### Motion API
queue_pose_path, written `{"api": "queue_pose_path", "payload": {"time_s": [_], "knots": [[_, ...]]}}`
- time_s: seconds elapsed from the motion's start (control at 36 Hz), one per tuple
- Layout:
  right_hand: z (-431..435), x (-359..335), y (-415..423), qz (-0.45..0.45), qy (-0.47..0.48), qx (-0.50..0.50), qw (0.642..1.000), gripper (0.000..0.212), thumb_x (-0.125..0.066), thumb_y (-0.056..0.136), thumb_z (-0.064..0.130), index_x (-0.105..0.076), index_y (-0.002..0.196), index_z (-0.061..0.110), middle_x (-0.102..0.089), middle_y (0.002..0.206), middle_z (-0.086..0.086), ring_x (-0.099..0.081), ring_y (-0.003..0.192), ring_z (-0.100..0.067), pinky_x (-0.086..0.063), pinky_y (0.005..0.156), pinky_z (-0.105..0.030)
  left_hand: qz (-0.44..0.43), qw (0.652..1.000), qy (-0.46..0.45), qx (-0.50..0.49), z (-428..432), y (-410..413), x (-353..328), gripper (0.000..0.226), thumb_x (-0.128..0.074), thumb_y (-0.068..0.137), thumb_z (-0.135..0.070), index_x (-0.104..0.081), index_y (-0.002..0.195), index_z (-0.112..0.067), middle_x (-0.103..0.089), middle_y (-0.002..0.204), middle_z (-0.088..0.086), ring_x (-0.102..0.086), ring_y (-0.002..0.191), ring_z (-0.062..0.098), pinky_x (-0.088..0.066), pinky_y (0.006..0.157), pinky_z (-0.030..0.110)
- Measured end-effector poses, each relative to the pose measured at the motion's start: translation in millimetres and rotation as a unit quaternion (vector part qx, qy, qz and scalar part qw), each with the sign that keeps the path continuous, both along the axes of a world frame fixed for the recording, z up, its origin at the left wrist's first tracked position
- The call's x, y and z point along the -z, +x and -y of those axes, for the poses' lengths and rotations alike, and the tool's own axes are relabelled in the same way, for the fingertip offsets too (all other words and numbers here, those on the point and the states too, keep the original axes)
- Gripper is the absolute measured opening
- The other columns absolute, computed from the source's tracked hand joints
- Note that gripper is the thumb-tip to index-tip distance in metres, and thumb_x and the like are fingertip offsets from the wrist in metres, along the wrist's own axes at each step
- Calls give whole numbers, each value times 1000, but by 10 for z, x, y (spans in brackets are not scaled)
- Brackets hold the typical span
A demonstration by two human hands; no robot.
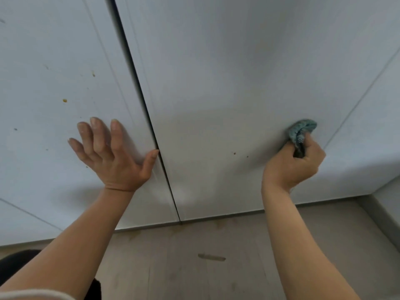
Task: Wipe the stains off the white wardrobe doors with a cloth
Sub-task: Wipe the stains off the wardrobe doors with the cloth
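Two white wardrobe doors fill the view, split by a dark gap. My left hand (112, 152) lies flat with spread fingers on the left door (54, 50), its thumb at the gap. Yellow-brown stains (64, 100) dot the left door above this hand. My right hand (296, 163) grips a bunched blue-green cloth (302, 129) and presses it against the right door (227, 61), near that door's right edge. Two small brown specks (234, 153) sit on the right door, left of the cloth hand.
A pale wood-look floor (194, 267) runs below the doors, with a grey smear (211, 257) on it. Another white panel (372, 131) stands to the right of the right door. Dark clothing (13, 267) shows at the lower left corner.
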State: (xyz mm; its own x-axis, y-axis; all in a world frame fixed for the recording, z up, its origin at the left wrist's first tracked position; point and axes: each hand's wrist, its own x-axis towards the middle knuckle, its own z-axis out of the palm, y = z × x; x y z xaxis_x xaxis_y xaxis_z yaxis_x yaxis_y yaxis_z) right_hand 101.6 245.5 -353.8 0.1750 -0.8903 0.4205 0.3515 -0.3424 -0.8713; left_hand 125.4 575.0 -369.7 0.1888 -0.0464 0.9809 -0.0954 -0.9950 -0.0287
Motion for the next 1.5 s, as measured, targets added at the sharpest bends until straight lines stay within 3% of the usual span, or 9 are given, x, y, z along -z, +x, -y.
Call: {"api": "queue_pose_path", "payload": {"time_s": [0.14, 0.39, 0.58, 0.67, 0.78, 1.03, 1.19, 1.31, 1.5], "knots": [[-118, 86, -104, 9, -80, -60, 995, 30, -59, 79, -13, -73, 105, -5, -56, 103, -11, -59, 95, 1, -51, 86, -18, 2, 1000, -4, -6, 13, 1, -8, 99, -51, 88, -71, -21, 163, -14, -24, 158, 26, 0, 160, 28, 2, 126, 54], [221, 129, -5, 32, -37, 3, 999, 26, -56, 80, -8, -70, 101, -2, -54, 98, -17, -56, 93, 6, -50, 86, -20, 10, 1000, -4, -7, 19, 14, 0, 99, -51, 88, -72, -23, 162, -13, -27, 157, 26, -2, 160, 29, 0, 126, 55], [-369, 377, -186, -24, -181, -99, 978, 34, -49, 71, -21, -72, 94, -11, -54, 99, -23, -54, 92, -19, -48, 84, -21, 8, 1000, -7, -3, 23, 2, -12, 99, -51, 88, -71, -20, 164, -15, -26, 157, 25, -2, 160, 28, 1, 127, 53], [-219, 240, -175, -12, -131, -86, 988, 37, -52, 70, -18, -72, 98, -7, -57, 98, -21, -56, 91, -10, -47, 85, -14, 8, 1000, -6, -5, 20, 4, -9, 98, -50, 89, -72, -21, 163, -15, -27, 157, 25, -2, 160, 29, 0, 126, 54], [20, 7, -51, 22, 23, -23, 999, 27, -63, 83, 2, -71, 108, 7, -61, 103, -7, -63, 96, -13, -54, 89, -29, 11, 1000, -7, -8, 26, 17, -6, 97, -49, 89, -73, -23, 162, -14, -27, 156, 25, -2, 160, 28, 0, 126, 54], [-544, 440, -199, -14, -208, -105, 972, 42, -49, 69, -30, -71, 99, -10, -51, 103, -13, -53, 95, -18, -51, 83, -24, 6, 1000, -9, -4, 20, 15, -5, 99, -51, 87, -72, -21, 163, -15, -27, 157, 25, -1, 160, 28, -1, 126, 55], [-340, 92, -165, 2, -90, -85, 992, 30, -62, 82, -11, -70, 108, 1, -60, 103, -12, -61, 94, -22, -55, 84, -41, 9, 1000, -12, -7, 28, 20, -6, 98, -50, 88, -72, -24, 161, -13, -28, 157, 25, -3, 160, 29, -2, 126, 56], [-339, -29, -101, 21, -116, -40, 992, 31, -58, 81, -13, -71, 106, 0, -59, 101, -23, -55, 97, 6, -50, 87, -21, 13, 1000, -11, -9, 26, 28, -5, 98, -49, 88, -72, -21, 163, -15, -28, 157, 24, -3, 160, 29, -3, 125, 56], [-768, 567, -198, -20, -332, -137, 933, 23, -52, 95, -9, -75, 96, -6, -58, 98, -28, -59, 90, -38, -54, 76, -44, 9, 1000, -13, -8, 24, 22, -2, 99, -50, 87, -73, -22, 163, -16, -27, 158, 23, -3, 160, 29, -3, 125, 57]]}}
